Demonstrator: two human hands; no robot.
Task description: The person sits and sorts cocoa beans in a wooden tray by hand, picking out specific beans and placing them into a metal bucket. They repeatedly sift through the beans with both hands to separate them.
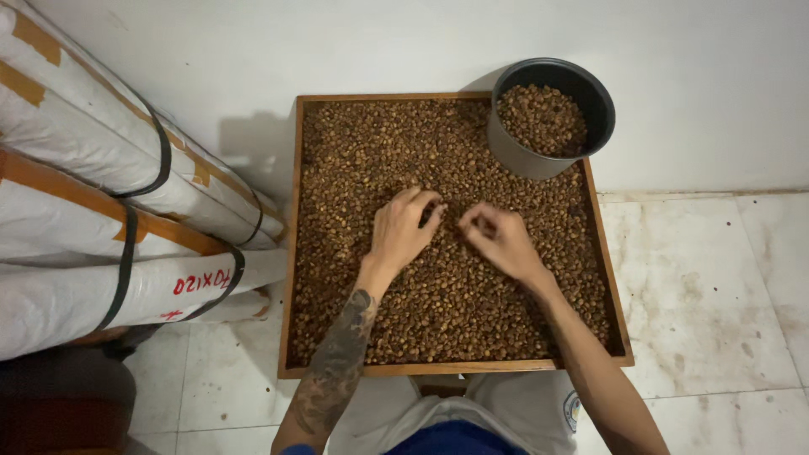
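A square wooden tray (pixel 292 253) holds a full layer of brown beans (pixel 362 160). My left hand (pixel 403 232) rests on the beans near the tray's middle, fingers curled down into them. My right hand (pixel 499 238) hovers just to its right, thumb and fingertips pinched together over the beans; whether a bean is between them is too small to tell. A dark round pot (pixel 581 88), partly filled with beans (pixel 542 118), stands on the tray's far right corner.
Long white wrapped rolls (pixel 93 194) with black straps and brown tape lie stacked to the left of the tray. A white wall (pixel 404 42) runs behind it. Pale stained floor tiles (pixel 708 286) spread to the right.
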